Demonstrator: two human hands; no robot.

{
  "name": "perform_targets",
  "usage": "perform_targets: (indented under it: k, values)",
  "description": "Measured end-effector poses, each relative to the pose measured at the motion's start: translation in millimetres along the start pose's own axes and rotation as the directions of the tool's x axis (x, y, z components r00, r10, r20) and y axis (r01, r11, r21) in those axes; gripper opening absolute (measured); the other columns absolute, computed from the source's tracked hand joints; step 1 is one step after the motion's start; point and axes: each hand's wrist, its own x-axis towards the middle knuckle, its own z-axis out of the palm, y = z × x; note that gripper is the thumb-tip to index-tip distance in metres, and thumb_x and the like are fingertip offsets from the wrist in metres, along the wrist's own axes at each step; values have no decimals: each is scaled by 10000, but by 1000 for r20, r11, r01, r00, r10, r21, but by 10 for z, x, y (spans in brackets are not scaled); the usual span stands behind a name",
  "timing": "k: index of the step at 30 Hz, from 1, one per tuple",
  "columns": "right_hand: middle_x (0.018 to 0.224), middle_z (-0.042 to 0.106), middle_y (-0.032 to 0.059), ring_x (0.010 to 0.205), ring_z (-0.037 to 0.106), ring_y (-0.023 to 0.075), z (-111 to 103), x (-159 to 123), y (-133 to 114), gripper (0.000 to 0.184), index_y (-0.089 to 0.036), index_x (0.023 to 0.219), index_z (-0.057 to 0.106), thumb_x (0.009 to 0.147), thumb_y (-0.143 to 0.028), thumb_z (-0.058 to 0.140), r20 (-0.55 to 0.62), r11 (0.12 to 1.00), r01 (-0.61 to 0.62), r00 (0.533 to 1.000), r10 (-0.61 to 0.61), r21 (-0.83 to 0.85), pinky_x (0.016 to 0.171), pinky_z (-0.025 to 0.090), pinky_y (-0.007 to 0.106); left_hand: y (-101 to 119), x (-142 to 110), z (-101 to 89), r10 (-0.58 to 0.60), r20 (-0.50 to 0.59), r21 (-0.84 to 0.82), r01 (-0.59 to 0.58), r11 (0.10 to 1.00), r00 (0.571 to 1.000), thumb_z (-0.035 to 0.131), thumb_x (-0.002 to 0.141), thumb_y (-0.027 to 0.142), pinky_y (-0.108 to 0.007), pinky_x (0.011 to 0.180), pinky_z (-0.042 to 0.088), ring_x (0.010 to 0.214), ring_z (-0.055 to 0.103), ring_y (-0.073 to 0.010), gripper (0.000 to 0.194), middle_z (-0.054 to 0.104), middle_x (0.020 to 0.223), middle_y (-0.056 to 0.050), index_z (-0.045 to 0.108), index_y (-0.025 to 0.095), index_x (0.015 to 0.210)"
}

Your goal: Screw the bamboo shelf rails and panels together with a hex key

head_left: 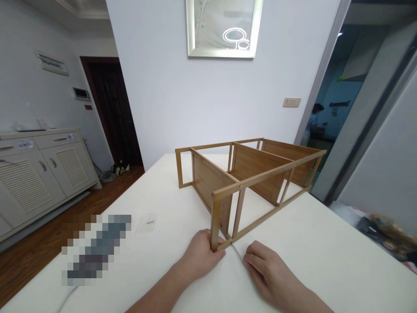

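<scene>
A bamboo shelf rack point(250, 174) lies on its side on the white table point(325, 243), its panels standing upright. My left hand point(200, 256) is closed around the foot of the nearest corner post. My right hand point(265, 267) pinches a thin metal tool point(237, 253), probably a hex key, whose tip sits at the bottom rail's joint next to that post.
A small clear plastic bag point(146, 222) with hardware lies to the left on the table, beside a pixelated object point(96, 248). White cabinets point(39, 169) line the left wall. A person stands in the doorway point(317, 121) at the right. Clutter point(387, 234) sits past the table's right edge.
</scene>
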Motion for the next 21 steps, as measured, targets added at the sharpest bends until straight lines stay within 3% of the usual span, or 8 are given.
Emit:
perform_targets:
  k: [5, 15, 21]
  values:
    - [843, 604, 72, 759, 594, 176, -25, -35, 30, 277, -187, 815, 610, 982, -136, 396, -17, 994, -107, 994, 107, 35, 665, 491, 287, -54, 8, 18, -59, -11, -41, 58, 997, 998, 660, 716, 212, -291, 705, 511, 773, 682, -219, 137, 746, 797, -31, 760, 173, 801]
    - [909, 627, 83, 819, 619, 187, 69, -99, 78, 233, -179, 1053, 623, 1009, -127, 401, -82, 999, 14, 996, -17, -35, 719, 525, 299, -77, 15, 23, -63, -9, -55, 62, 997, 998, 655, 718, 215, -298, 746, 532, 822, 702, -229, 190, 770, 860, -31, 782, 181, 855]
    - [933, 612, 72, 811, 626, 174, 58, -94, 83, 215, -205, 1052, 611, 1009, -142, 410, -52, 998, -56, 997, 58, 32, 723, 527, 295, -69, 11, 23, -58, -12, -46, 57, 997, 998, 650, 715, 209, -297, 763, 534, 833, 702, -228, 201, 772, 874, -37, 784, 178, 861]
